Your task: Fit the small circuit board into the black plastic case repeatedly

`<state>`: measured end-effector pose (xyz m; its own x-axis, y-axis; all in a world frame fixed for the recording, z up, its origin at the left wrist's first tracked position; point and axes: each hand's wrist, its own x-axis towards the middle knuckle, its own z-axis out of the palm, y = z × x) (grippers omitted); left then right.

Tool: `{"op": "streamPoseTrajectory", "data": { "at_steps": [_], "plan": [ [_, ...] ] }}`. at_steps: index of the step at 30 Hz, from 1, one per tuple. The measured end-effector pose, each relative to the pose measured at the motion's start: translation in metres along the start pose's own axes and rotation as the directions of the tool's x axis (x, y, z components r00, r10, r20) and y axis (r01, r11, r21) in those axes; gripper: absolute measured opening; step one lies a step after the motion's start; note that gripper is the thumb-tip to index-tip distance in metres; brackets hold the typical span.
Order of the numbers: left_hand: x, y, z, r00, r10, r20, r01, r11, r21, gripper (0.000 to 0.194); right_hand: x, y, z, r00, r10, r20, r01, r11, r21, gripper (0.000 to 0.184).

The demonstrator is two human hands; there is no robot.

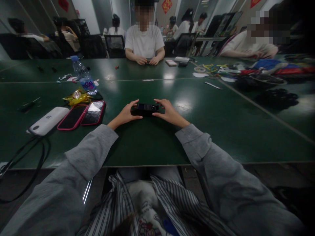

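Note:
A small black device (147,107) with a little screen and what look like buttons at its right end is held level at the middle of the green table (147,144). My left hand (126,114) grips its left end, thumb on the near side and fingers on the far side. At the opposite end, my right hand (167,112) holds it the same way. Whether the device touches the tabletop, I cannot tell.
Left of my hands lie two red-edged phones (72,117), a white power bank (49,121) with black cable, a yellow wrapper (78,97) and a water bottle (85,77). A person (144,41) sits opposite. Tangled cables (209,68) lie at the right.

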<state>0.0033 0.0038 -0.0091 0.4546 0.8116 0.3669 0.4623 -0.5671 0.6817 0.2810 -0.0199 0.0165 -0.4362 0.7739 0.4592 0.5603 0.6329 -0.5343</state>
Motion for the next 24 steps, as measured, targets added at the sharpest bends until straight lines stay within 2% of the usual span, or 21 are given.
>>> {"op": "streamPoseTrajectory", "data": {
  "at_steps": [8,20,24],
  "plan": [
    [0.001,0.0062,-0.0006,1.0,0.014,0.016,-0.014,1.0,-0.005,0.082,0.0,0.0024,0.0029,0.999,0.0,0.038,0.0,1.0,-0.007,0.049],
    [0.001,0.0098,-0.0033,0.997,-0.07,0.042,0.069,0.997,0.018,0.082,0.0017,0.0029,0.0025,0.999,0.0,0.049,0.001,1.0,-0.019,0.049],
    [0.0011,0.0108,-0.0036,0.995,-0.071,0.072,0.073,0.997,-0.024,0.085,0.0009,0.0029,0.0027,0.999,0.01,0.047,-0.01,1.0,-0.003,0.05]
  ]
}}
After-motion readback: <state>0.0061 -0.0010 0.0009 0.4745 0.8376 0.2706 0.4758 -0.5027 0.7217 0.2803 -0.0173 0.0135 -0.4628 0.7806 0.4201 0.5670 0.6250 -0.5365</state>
